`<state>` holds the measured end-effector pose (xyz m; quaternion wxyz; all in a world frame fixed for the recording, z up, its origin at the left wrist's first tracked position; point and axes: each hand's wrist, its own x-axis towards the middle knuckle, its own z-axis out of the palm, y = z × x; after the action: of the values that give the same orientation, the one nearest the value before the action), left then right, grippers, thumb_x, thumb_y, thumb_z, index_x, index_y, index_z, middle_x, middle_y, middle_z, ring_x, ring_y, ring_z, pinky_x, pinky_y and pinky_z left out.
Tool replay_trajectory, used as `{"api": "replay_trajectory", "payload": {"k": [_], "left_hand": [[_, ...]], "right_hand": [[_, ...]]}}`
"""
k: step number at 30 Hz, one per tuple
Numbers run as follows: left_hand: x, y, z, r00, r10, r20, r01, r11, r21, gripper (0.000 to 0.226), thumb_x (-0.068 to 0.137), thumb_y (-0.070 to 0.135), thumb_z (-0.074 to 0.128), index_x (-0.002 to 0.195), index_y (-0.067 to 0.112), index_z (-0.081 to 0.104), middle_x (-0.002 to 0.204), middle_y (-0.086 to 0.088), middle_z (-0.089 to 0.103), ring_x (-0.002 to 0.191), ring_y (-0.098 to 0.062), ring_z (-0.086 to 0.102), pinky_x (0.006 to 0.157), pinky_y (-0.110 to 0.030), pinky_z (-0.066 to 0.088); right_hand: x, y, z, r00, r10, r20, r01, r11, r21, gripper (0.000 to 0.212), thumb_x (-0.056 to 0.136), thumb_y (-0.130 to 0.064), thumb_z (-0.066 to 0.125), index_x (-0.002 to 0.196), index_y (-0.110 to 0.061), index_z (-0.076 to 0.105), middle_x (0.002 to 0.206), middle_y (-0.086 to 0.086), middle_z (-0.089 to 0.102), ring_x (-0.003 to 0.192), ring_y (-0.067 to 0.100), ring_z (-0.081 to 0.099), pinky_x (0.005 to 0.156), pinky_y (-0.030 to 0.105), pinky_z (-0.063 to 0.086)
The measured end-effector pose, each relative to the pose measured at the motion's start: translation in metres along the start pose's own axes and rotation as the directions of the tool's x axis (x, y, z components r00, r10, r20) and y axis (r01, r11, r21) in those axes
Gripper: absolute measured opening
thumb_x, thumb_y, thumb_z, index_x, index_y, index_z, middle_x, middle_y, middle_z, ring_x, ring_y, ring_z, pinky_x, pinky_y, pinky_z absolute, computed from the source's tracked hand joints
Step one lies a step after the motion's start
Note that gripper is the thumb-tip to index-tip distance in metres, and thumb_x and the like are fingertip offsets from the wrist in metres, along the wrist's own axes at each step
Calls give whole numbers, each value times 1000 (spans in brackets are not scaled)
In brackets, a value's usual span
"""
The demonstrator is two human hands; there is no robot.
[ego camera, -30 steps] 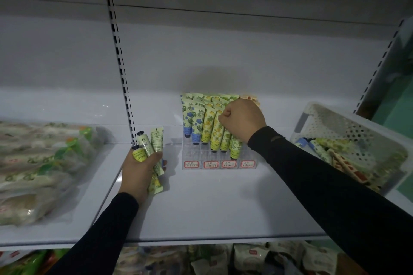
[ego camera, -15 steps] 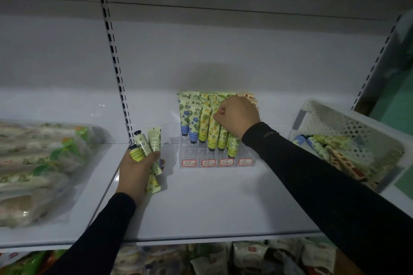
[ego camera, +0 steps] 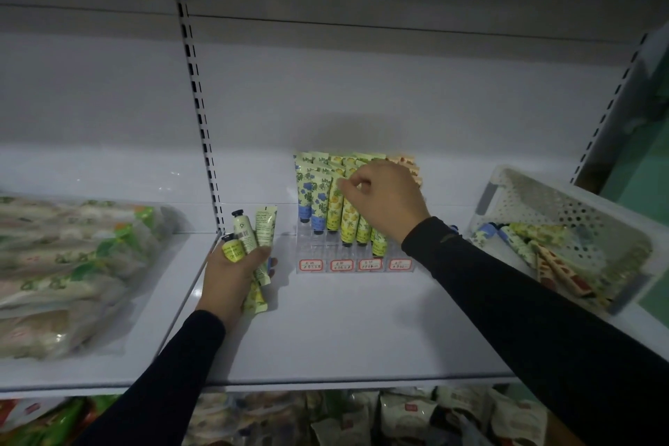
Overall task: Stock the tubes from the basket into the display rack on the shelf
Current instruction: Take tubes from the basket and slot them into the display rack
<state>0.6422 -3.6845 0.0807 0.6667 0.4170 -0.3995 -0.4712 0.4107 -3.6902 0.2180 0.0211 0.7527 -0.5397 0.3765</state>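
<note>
right hand hides rack's right tubes | price labels illegible (too small) | bags cut off left

Two bare hands, left hand and right hand, extend from long, close-fitting black sleeves (right cuff bears a faint mark).

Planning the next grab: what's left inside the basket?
The basket holds a loose pile of tubes lying flat, green-yellow, blue-capped and orange-patterned. Its near wall and the right sleeve hide the rest, so no count is possible.
</note>
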Motion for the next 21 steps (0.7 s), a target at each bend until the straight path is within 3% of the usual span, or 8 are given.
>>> {"api": "replay_trajectory", "payload": {"k": [3, 5, 7, 10, 12, 17, 20, 21], "left_hand": [[-6, 7, 5, 993, -57, 99, 57, 998, 2, 19, 84, 3, 69, 101, 11, 67, 98, -14, 75, 82, -33, 73, 65, -36, 58], [-11, 14, 10, 970, -117, 215, 122, 993, -8, 30, 78, 8, 71, 108, 6, 66, 102, -19, 73, 81, -33, 72, 65, -36, 57], [-15, 22, 14, 932, -180, 316, 183, 983, 21, 39, 73, 12, 71, 111, 3, 65, 104, -23, 71, 80, -33, 71, 64, -35, 57], [-23, 30, 22, 882, -224, 414, 216, 974, 67, 32, 72, 11, 71, 104, 6, 71, 99, -24, 71, 77, -35, 69, 62, -35, 56], [-26, 33, 25, 864, -242, 442, 232, 970, 78, 33, 72, 10, 71, 104, 7, 71, 99, -24, 71, 78, -35, 69, 62, -36, 56], [-25, 31, 21, 872, -299, 387, 283, 954, 99, 49, 67, 5, 77, 114, 5, 62, 99, -26, 71, 83, -38, 71, 60, -35, 57], [-20, 26, 19, 902, -294, 315, 294, 955, 47, 48, 67, 7, 75, 113, 3, 62, 100, -28, 71, 83, -38, 71, 62, -38, 58], [-18, 25, 18, 914, -284, 291, 285, 958, 40, 45, 70, 5, 75, 113, 3, 62, 99, -28, 70, 82, -37, 71, 64, -39, 59]], "right_hand": [[-11, -7, 8, 994, -71, 85, 59, 989, 135, 28, 94, -36, 58, 78, -16, 69, 71, -10, 60, 67, -1, 53, 63, 13, 39], [-14, -9, 11, 971, -109, 214, 66, 978, 199, 24, 96, -30, 55, 111, -17, 69, 101, -5, 67, 87, 6, 60, 78, 22, 49], [-16, -8, 13, 912, -131, 389, 31, 967, 253, 43, 96, -25, 53, 139, -25, 48, 133, -3, 55, 101, 15, 63, 82, 26, 51], [-19, -5, 15, 818, -212, 534, 57, 955, 292, 54, 92, -12, 53, 142, -30, 43, 148, -3, 41, 119, 20, 56, 98, 37, 50], [-19, 0, 14, 786, -242, 568, 81, 952, 294, 46, 90, -8, 55, 132, -27, 56, 135, -3, 55, 118, 10, 56, 99, 33, 49], [-16, 10, 5, 749, -225, 623, 80, 965, 251, 28, 88, -21, 70, 116, -26, 70, 95, -20, 68, 76, -14, 59, 71, 2, 45], [-15, 9, 3, 734, -229, 639, 113, 970, 217, 9, 90, -35, 66, 88, -33, 74, 63, -22, 62, 52, -4, 50, 52, 9, 39], [-14, 8, 4, 757, -220, 616, 112, 972, 209, 17, 90, -39, 64, 75, -34, 70, 56, -21, 59, 47, -2, 46, 49, 11, 36]]}}
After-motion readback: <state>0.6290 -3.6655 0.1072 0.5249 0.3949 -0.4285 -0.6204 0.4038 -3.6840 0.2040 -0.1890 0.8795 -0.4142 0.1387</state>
